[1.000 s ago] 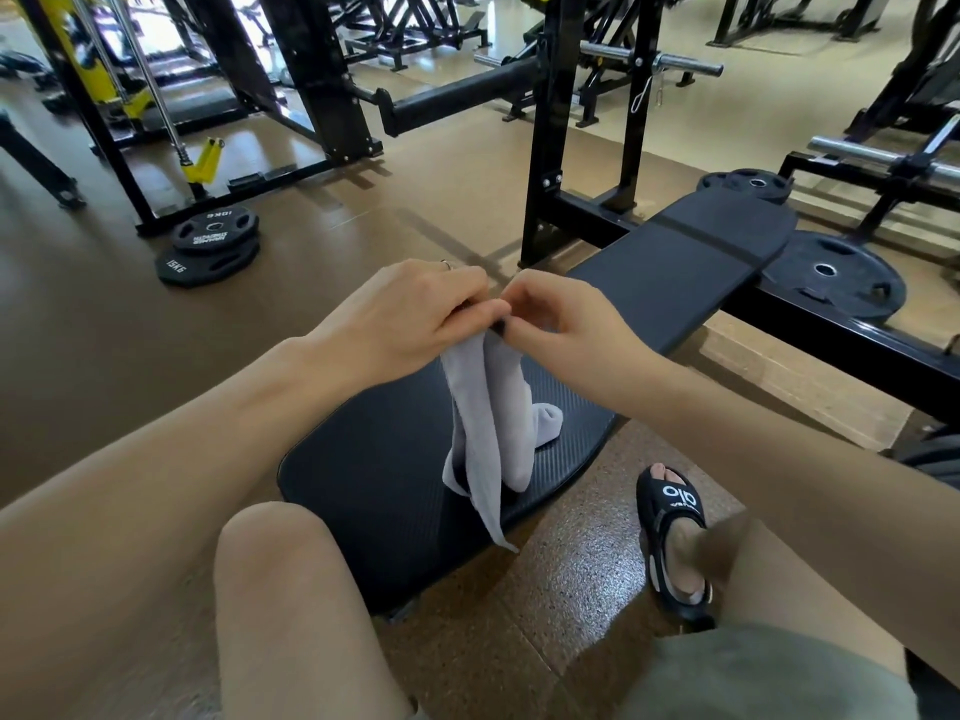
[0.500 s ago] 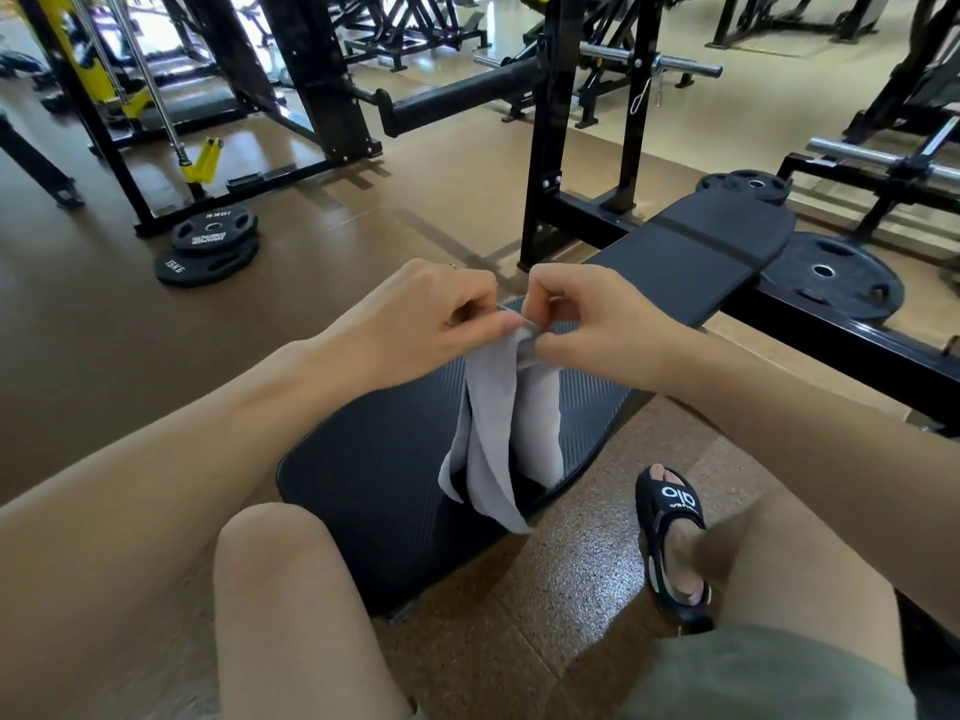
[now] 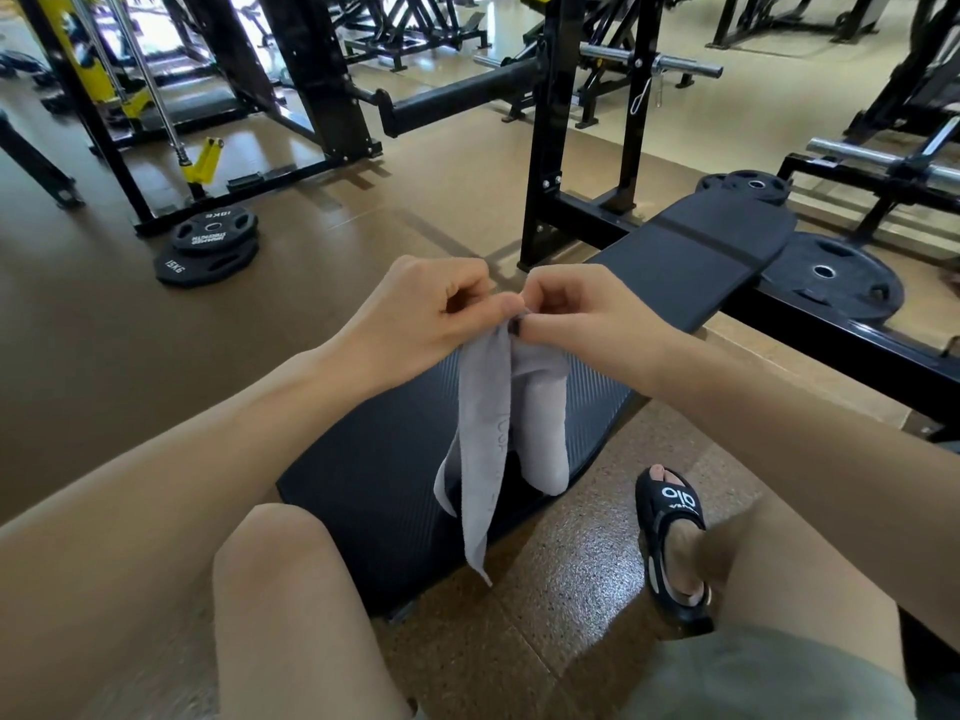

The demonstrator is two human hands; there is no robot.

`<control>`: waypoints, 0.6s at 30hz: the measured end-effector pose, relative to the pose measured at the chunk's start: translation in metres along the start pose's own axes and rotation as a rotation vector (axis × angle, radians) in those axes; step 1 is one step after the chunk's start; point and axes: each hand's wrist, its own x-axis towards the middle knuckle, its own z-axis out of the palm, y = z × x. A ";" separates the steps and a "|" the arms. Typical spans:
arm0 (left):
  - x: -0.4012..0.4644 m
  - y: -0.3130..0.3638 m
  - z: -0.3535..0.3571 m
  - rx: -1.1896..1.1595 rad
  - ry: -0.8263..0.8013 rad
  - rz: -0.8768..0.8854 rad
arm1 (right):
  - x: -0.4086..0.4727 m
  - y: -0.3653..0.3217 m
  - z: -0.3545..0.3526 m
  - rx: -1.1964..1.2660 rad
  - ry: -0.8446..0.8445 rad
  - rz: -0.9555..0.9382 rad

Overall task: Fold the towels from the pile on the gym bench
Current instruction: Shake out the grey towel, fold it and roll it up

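Observation:
A small grey towel (image 3: 488, 433) hangs in two limp folds above the near end of the black gym bench (image 3: 374, 459). My left hand (image 3: 415, 314) and my right hand (image 3: 587, 319) pinch its top edge side by side, fingertips almost touching. The towel's lowest corner dangles past the bench's front edge. No pile of towels shows in this view.
My bare knee (image 3: 280, 553) is at the bench's near end and my sandalled foot (image 3: 675, 543) rests on the floor to the right. Black uprights (image 3: 545, 148) and a barbell (image 3: 649, 62) stand behind the bench. Weight plates (image 3: 208, 246) lie left, another plate (image 3: 831, 278) right.
Both hands have drawn closer together and lifted the towel's top edge slightly. The towel's lower end came off the bench pad and now hangs longer, twisting.

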 end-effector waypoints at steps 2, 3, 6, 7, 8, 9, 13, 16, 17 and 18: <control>-0.005 -0.003 -0.001 0.000 -0.051 -0.011 | 0.001 0.000 -0.004 0.002 0.020 0.031; -0.008 -0.003 -0.002 -0.006 -0.070 -0.012 | 0.000 0.001 -0.006 0.001 0.025 0.039; -0.011 0.000 -0.004 -0.050 -0.068 -0.015 | -0.001 0.000 -0.010 -0.030 0.026 0.062; -0.010 0.001 -0.004 -0.057 -0.055 -0.018 | -0.001 -0.001 -0.011 -0.036 0.005 0.061; -0.009 0.002 -0.004 -0.060 -0.042 -0.024 | -0.002 -0.004 -0.011 -0.030 -0.027 0.053; -0.008 0.002 -0.004 -0.064 -0.035 -0.033 | -0.002 -0.006 -0.011 -0.020 -0.062 0.042; -0.005 0.004 -0.005 -0.114 -0.026 -0.039 | 0.001 -0.009 -0.009 -0.004 -0.084 0.022; -0.004 0.005 -0.005 -0.119 -0.033 -0.017 | 0.001 -0.008 -0.012 0.002 -0.017 0.015; -0.004 0.004 -0.005 -0.136 -0.033 -0.020 | 0.001 -0.007 -0.012 -0.006 0.002 0.013; -0.005 0.004 -0.004 -0.156 -0.031 -0.027 | 0.001 -0.007 -0.012 -0.012 0.022 0.014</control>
